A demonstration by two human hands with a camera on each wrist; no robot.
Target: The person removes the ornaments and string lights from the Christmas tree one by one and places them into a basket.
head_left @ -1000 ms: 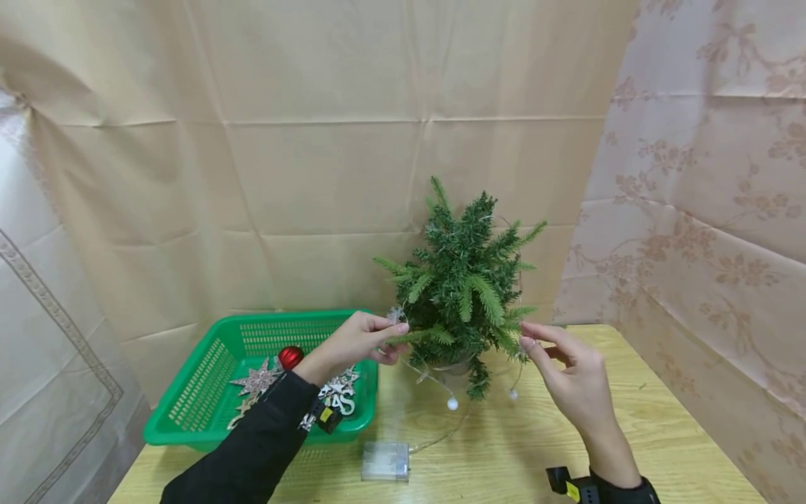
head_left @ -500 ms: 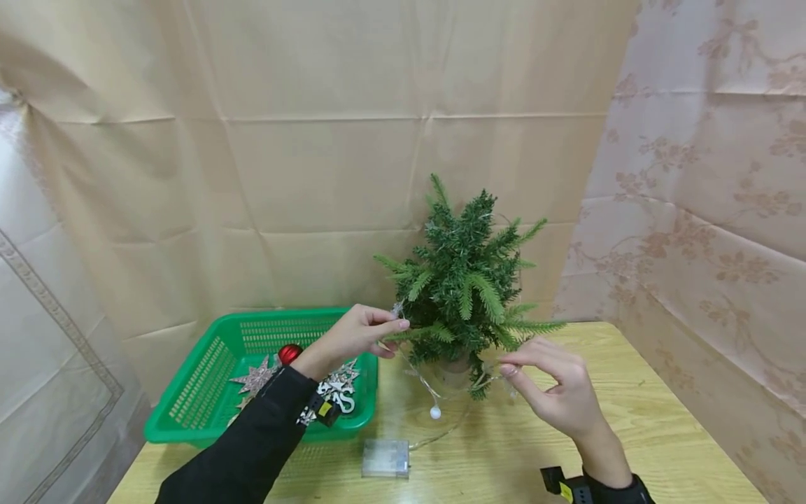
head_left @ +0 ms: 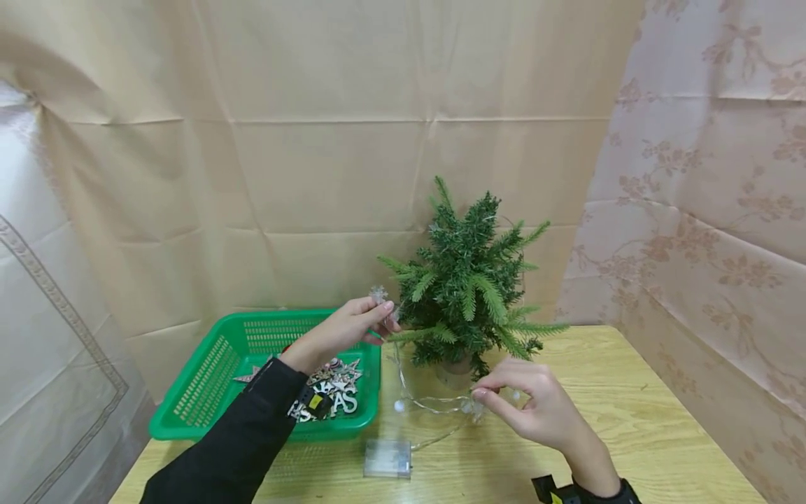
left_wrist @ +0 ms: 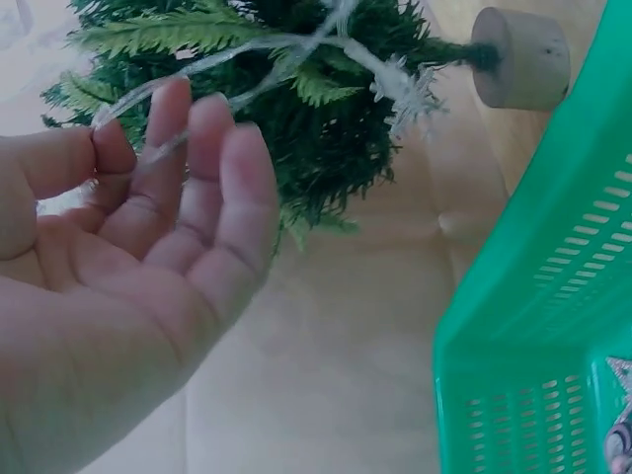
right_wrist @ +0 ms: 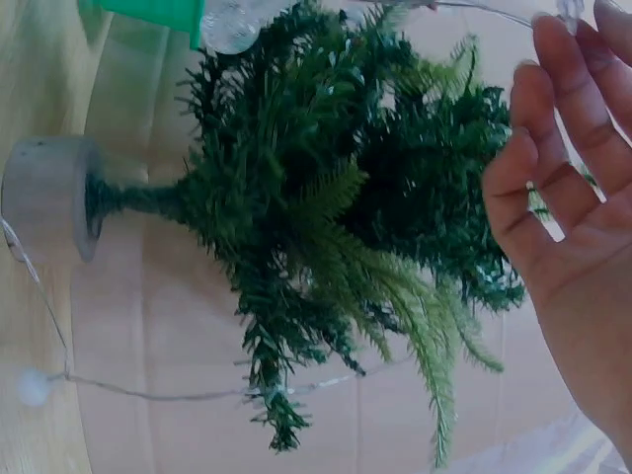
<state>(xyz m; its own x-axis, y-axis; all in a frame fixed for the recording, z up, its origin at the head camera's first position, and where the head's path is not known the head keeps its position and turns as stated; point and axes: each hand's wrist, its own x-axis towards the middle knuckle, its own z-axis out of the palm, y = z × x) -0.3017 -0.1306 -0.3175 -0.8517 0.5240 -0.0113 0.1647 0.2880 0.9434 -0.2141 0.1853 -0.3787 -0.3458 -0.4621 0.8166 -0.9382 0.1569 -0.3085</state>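
A small artificial Christmas tree (head_left: 466, 280) stands on the table in a round pale base (left_wrist: 521, 59). My left hand (head_left: 345, 325), left of its lower branches, pinches the clear wire of a string of lights (left_wrist: 281, 41) between thumb and fingers. A snowflake light (head_left: 378, 294) sticks up beside those fingertips. In front of the tree, low over the table, my right hand (head_left: 535, 406) pinches the same string near another snowflake light (head_left: 475, 409). The wire sags between both hands, with a round white bulb (head_left: 399, 406) on it. Behind the tree the string is mostly hidden.
A green basket (head_left: 160, 423) at the left holds silver stars and letter ornaments (head_left: 343, 400), partly covered by my left forearm. A clear battery box (head_left: 387, 458) lies at the front of the wooden table (head_left: 667, 434), joined to the string. Cloth hangs behind.
My right hand has come left and down from the tree's right side, bringing the string to the front. My left hand has shifted slightly left and up, still pinching the wire.
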